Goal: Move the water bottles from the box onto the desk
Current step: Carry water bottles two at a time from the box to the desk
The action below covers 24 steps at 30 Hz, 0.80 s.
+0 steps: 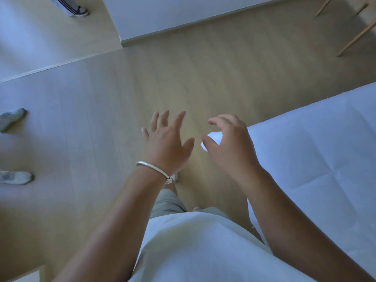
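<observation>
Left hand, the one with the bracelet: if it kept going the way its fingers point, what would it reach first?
Probably only the bare wooden floor; the left hand has nothing else ahead, though depth is unclear.

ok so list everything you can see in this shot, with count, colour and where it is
floor: one, light wood, fills the middle
cloth-covered surface: one, white, right side
wall: one, white, top centre
wooden legs: a few, tan, top right corner
shoes: three, pale grey, along the left edge and top left
water bottles and box: none in view
bracelet: one, silver, on the left wrist
shirt: one, white, bottom centre
left hand: fingers spread, holds nothing
right hand: fingers loosely curled over the cloth's corner; grip unclear
</observation>
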Motion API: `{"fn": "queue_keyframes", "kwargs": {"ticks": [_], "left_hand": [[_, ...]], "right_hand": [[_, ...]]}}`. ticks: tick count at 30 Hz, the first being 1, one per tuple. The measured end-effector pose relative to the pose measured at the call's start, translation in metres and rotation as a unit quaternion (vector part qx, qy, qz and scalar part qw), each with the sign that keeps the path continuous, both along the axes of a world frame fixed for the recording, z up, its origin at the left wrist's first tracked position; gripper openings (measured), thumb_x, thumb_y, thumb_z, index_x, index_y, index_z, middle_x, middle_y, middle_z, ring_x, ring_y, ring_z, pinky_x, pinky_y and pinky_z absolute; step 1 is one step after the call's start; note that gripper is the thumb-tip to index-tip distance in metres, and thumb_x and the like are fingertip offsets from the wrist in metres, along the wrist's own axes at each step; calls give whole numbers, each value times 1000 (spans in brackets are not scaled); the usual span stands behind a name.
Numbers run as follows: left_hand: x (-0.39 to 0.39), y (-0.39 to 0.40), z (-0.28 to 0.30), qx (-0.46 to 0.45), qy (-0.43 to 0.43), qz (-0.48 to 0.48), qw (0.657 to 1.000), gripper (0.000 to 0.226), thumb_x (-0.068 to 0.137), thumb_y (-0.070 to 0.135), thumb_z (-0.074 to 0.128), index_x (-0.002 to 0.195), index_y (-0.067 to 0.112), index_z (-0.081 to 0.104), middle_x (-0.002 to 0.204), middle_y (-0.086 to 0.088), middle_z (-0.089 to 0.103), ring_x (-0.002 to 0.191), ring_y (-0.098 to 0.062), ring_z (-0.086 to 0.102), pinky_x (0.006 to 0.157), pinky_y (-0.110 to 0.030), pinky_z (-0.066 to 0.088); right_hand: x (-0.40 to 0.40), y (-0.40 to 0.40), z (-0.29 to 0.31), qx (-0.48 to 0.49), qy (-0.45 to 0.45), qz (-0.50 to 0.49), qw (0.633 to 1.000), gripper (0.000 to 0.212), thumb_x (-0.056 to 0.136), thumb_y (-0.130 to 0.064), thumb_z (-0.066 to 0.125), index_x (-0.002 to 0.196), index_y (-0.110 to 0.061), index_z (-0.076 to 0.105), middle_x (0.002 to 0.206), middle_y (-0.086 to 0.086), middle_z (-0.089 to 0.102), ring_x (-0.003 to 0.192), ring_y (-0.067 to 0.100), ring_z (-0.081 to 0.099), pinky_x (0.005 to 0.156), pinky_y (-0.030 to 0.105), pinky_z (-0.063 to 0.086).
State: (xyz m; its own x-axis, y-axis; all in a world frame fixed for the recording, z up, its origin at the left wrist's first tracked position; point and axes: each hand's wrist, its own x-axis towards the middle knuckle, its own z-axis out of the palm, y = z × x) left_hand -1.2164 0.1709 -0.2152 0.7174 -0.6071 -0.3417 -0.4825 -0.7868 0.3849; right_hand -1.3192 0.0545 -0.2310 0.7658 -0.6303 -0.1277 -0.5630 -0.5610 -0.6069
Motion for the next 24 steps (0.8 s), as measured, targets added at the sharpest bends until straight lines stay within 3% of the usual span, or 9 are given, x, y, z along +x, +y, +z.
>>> {"fn": "queue_keyframes", "kwargs": {"ticks": [13,24], "left_hand": [[241,-171,13,-66,25,-96,993,69,94,45,54,154,33,22,163,-7,17,152,-25,4,119,-52,13],[318,-273,17,-62,42,-150,986,69,95,44,54,154,34,21,163,-6,16,152,-25,3,120,-53,11]], "right_hand": [[204,-131,27,-33,73,-83,993,41,91,-33,64,130,-21,60,136,-1,51,131,17,41,108,35,36],[275,-226,28,-35,59,-142,987,42,89,-29,67,128,-18,61,133,2,54,131,19,43,110,35,34]]}}
